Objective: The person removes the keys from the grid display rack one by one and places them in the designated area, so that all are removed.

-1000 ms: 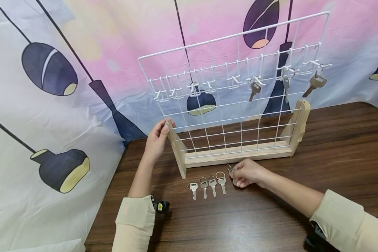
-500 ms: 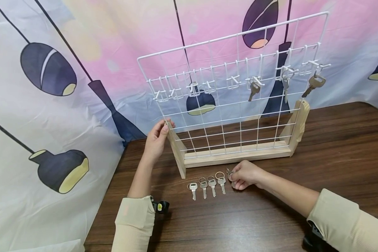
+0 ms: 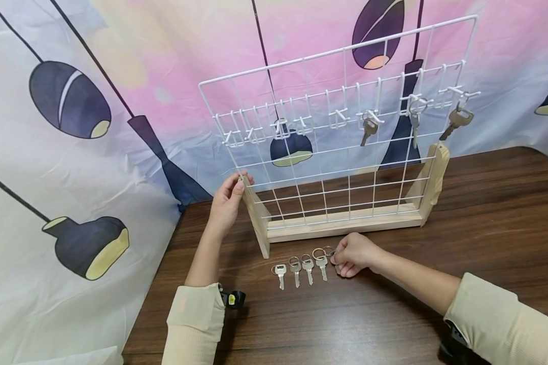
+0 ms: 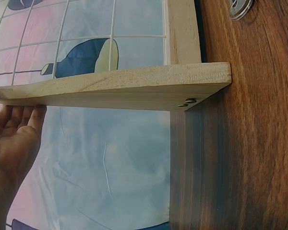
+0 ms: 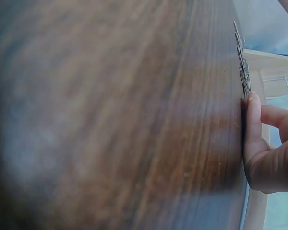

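Note:
My left hand (image 3: 225,205) grips the top of the left wooden side piece (image 3: 256,219) of a white wire grid rack (image 3: 321,194). In the left wrist view, its fingers (image 4: 31,117) lie against that side piece. On the table in front of the rack, my right hand (image 3: 358,255) pinches a key (image 3: 337,268), mostly covered by the fingers, with its ring (image 3: 329,250) showing to the left. Several silver keys with rings, such as the nearest key (image 3: 321,263), lie in a row to its left. The right wrist view shows the thumb and fingers (image 5: 253,120) low at the tabletop.
Three keys hang from hooks on the rack's right half: one key (image 3: 369,131), a second key (image 3: 415,126) and a third key (image 3: 456,121). Bare white hooks (image 3: 303,124) line the left part. A patterned cloth (image 3: 164,56) hangs behind the brown table (image 3: 301,324).
The right hand has shifted slightly left and lower with the key. Its ring, earlier tilted up by the fingers, now lies flatter beside the row of keys. The left hand has stayed put.

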A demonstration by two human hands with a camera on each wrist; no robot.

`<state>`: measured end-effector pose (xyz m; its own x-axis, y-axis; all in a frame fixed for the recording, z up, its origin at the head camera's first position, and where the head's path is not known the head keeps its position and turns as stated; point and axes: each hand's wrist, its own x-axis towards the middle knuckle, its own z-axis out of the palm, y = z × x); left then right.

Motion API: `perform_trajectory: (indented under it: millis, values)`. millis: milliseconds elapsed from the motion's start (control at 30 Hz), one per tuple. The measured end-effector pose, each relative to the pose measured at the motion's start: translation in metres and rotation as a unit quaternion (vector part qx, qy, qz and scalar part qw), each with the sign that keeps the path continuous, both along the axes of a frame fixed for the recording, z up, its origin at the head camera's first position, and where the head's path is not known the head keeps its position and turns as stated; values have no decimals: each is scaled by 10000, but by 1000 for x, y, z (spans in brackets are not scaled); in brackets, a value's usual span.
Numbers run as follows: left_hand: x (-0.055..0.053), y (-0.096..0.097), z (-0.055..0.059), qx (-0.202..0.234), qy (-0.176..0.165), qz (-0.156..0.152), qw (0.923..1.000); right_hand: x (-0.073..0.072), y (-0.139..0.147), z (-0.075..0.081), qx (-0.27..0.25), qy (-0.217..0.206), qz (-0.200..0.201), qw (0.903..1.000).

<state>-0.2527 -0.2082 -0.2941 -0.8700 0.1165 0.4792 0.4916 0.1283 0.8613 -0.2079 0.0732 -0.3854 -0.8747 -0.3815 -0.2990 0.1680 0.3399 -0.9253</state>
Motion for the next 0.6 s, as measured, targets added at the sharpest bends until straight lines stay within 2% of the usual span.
perform_trajectory:
  millis: [300,600]
  values:
    - [-1,2,3,-31,-33,18,10000,5,-5,1,537,231,-379,9976]
    - [0,1,1,-84,-98,115,9999,10,-6,-1,550,424,-534,9962]
